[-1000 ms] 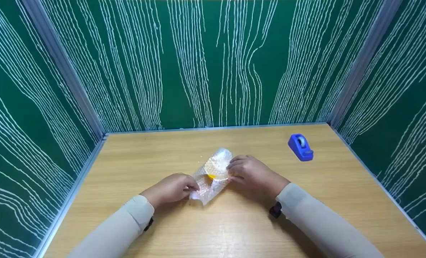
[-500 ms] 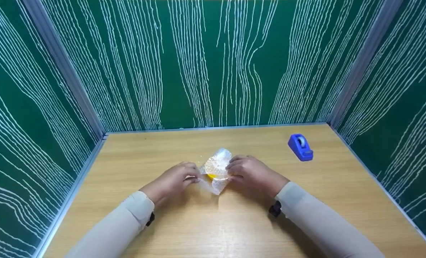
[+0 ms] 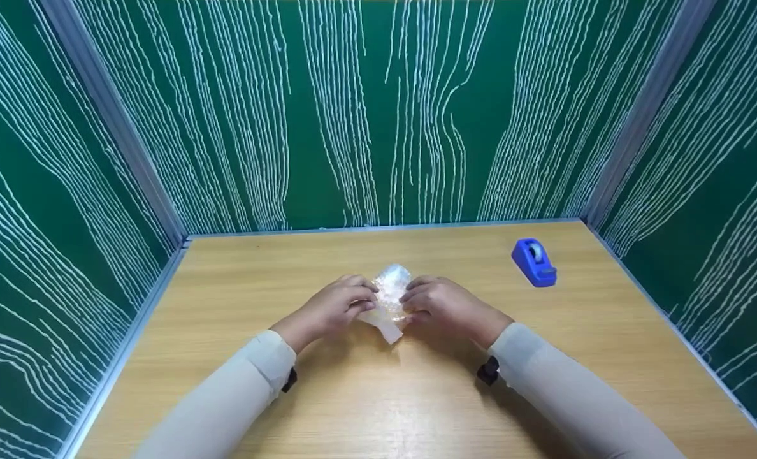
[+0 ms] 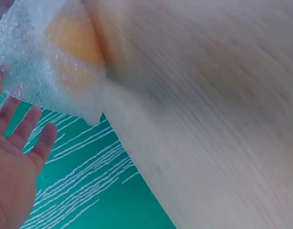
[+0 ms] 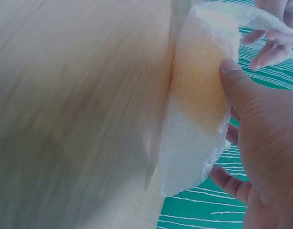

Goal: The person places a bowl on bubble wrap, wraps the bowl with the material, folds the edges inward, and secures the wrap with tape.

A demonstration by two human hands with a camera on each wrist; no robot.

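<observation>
In the head view a piece of bubble wrap (image 3: 392,290) lies on the table between the two hands. It is wrapped around a yellow-orange object (image 4: 75,40), which shows blurred through the plastic, so its kind is hidden. My left hand (image 3: 345,301) pinches a loose flap of the wrap on the left side; the right wrist view has this flap stretched out toward those fingers. My right hand (image 3: 445,305) grips the right side of the bundle, its thumb (image 5: 237,78) pressed on the wrap over the orange part and its fingers behind.
A blue tape dispenser (image 3: 534,262) stands at the back right of the wooden table (image 3: 257,268). Green panels (image 3: 327,127) with white wavy lines enclose the table at the back and sides.
My left hand has lifted the near-left flap and brought it up and right over the bundle, covering the yellow part seen before. The right hand has stayed in place.
</observation>
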